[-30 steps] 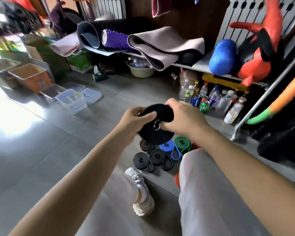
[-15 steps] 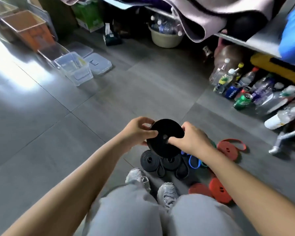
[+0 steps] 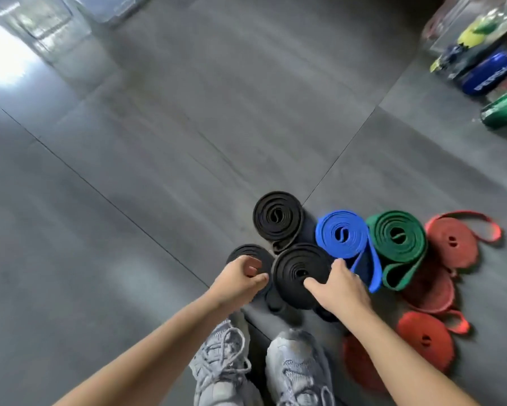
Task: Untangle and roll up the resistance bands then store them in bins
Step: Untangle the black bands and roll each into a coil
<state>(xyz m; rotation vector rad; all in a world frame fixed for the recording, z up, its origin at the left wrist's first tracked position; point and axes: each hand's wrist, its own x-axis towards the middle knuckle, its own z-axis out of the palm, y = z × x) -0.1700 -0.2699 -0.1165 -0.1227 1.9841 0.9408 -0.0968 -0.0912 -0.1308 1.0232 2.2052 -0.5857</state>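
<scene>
A large rolled black band [image 3: 293, 268] lies flat on the grey floor in front of my shoes. My right hand [image 3: 338, 285] grips its right rim, thumb on the top face. My left hand [image 3: 239, 279] hovers at its left rim with fingers loosely curled, holding nothing. It partly covers a smaller black roll [image 3: 243, 252]. Another black roll [image 3: 277, 216] sits just behind. To the right lie a blue roll [image 3: 341, 234], a green roll [image 3: 395, 234] and several red rolls [image 3: 451, 241].
My two grey sneakers [image 3: 223, 361] stand just below the rolls. Bottles and cans [image 3: 492, 74] lie at the upper right. A clear plastic bin [image 3: 41, 22] shows blurred at the top left. Grey floor tiles stretch to the left.
Both hands lowered the large black roll from chest height down to the floor among the other rolls. My left hand has come off it. The view tilted downward.
</scene>
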